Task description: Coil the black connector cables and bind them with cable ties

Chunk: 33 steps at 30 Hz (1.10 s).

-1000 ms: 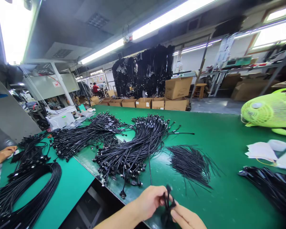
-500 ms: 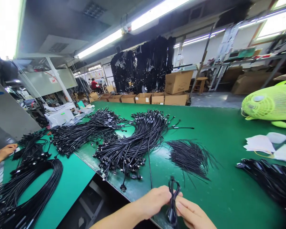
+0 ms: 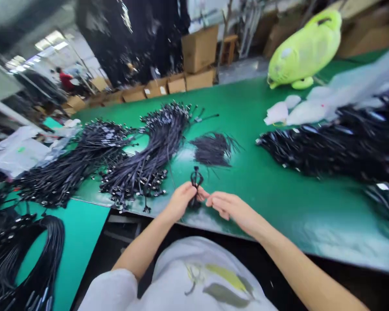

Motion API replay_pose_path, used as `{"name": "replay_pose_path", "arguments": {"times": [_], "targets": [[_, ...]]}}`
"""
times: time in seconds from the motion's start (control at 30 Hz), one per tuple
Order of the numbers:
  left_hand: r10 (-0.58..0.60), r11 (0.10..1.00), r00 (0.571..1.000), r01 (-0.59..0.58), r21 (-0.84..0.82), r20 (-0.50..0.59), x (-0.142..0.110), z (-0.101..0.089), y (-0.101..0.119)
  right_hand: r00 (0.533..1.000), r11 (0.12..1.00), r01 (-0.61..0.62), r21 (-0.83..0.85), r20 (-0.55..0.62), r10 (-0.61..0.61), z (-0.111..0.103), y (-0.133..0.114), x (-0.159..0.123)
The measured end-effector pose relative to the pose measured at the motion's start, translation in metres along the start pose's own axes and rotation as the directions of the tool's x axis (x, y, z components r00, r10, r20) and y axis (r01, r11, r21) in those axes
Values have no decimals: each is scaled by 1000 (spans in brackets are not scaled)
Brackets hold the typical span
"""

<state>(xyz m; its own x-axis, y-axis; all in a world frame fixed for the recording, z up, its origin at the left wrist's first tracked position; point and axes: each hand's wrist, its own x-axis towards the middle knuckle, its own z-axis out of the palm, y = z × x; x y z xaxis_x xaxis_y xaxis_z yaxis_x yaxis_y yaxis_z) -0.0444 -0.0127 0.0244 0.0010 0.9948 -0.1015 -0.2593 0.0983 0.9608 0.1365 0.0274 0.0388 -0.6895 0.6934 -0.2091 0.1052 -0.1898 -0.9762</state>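
A small black cable (image 3: 196,177), folded into a looped bundle, stands upright in my left hand (image 3: 183,198), whose thumb and fingers are closed round its middle. Just to its right is my right hand (image 3: 231,207), fingers pressed together and tips close to the left fingertips. Whether something thin is pinched there is too blurred to see. Beyond the hands lies a pile of thin black strips (image 3: 213,149) like twist ties. To the left of that pile a large heap of black cables (image 3: 155,147) with metal-ended plugs spreads over the green table (image 3: 246,172).
Another cable heap (image 3: 81,162) lies farther left, beside plastic bags (image 3: 26,147). Coiled cables (image 3: 56,242) rest on a lower left table. On the right are bundled black cables (image 3: 330,147), white masks (image 3: 277,113) and a green fish-shaped plastic object (image 3: 304,52). Cardboard boxes (image 3: 199,49) stand behind.
The view has tilted down and turned right, bringing my shirt into sight. My right hand has come away from the cable bundle; my left hand still grips it.
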Motion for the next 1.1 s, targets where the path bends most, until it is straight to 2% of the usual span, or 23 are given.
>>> {"name": "replay_pose_path", "arguments": {"times": [0.07, 0.1, 0.17, 0.2, 0.23, 0.27, 0.3, 0.33, 0.4, 0.43, 0.5, 0.6, 0.67, 0.77, 0.83, 0.9, 0.97, 1.0, 1.03, 1.1], "targets": [[-51, 998, 999, 51, -33, 5, 4, 1, 1, 983, 966, 122, -228, -108, -150, -7, -4, -11], [-80, 996, 997, 81, -29, 18, 5, 3, 1, 950, 914, 200, -354, -159, -270, -8, -5, -16], [-116, 992, 992, 113, 61, 46, 7, 6, -1, 818, 711, 320, -626, -196, -541, -8, -6, -23], [-104, 981, 993, 94, 171, 52, 6, 8, -3, 749, 569, 340, -748, -151, -645, -6, -5, -26], [-62, 945, 997, 41, 324, 56, 5, 10, -6, 708, 424, 332, -842, -74, -702, -4, -4, -26], [5, 863, 997, -43, 503, 77, 4, 11, -9, 709, 300, 303, -905, 3, -706, -2, -1, -26], [80, 728, 989, -146, 670, 128, 2, 12, -13, 750, 213, 260, -942, 58, -659, 0, 2, -24], [143, 557, 967, -255, 791, 211, 0, 12, -18, 817, 166, 216, -962, 85, -571, 1, 5, -22], [186, 241, 893, -445, 863, 409, -2, 12, -27, 935, 152, 141, -978, 81, -345, -1, 13, -20], [179, 137, 852, -516, 845, 492, -2, 13, -31, 966, 164, 120, -979, 78, -245, -4, 17, -20], [163, 11, 787, -605, 796, 595, 0, 15, -36, 987, 190, 104, -976, 79, -138, -12, 26, -26], [111, -93, 730, -668, 738, 675, 8, 22, -38, 986, 195, 4, -981, -29, -166, -23, 41, -46], [47, -122, 686, -718, 686, 726, 12, 28, -38, 976, 174, -67, -982, -101, -195, -27, 51, -61], [-10, -112, 644, -761, 639, 765, 15, 36, -42, 962, 113, -76, -991, -103, -254, -27, 62, -72], [-27, -114, 656, -752, 649, 755, 14, 42, -44, 952, 94, -64, -994, -89, -292, -23, 67, -72], [-10, -97, 674, -736, 670, 739, 12, 49, -45, 948, 128, -75, -989, -110, -298, -25, 67, -70], [42, -35, 687, -725, 688, 726, 11, 52, -42, 923, 196, -194, -961, -246, -294, -39, 64, -74], [75, 6, 701, -711, 703, 709, 10, 52, -39, 887, 225, -295, -929, -354, -297, -53, 62, -80], [103, 45, 726, -686, 726, 680, 10, 50, -37, 829, 245, -407, -880, -468, -306, -72, 60, -89], [122, 104, 790, -612, 784, 600, 9, 40, -36, 652, 262, -626, -735, -677, -341, -118, 57, -113]]}}
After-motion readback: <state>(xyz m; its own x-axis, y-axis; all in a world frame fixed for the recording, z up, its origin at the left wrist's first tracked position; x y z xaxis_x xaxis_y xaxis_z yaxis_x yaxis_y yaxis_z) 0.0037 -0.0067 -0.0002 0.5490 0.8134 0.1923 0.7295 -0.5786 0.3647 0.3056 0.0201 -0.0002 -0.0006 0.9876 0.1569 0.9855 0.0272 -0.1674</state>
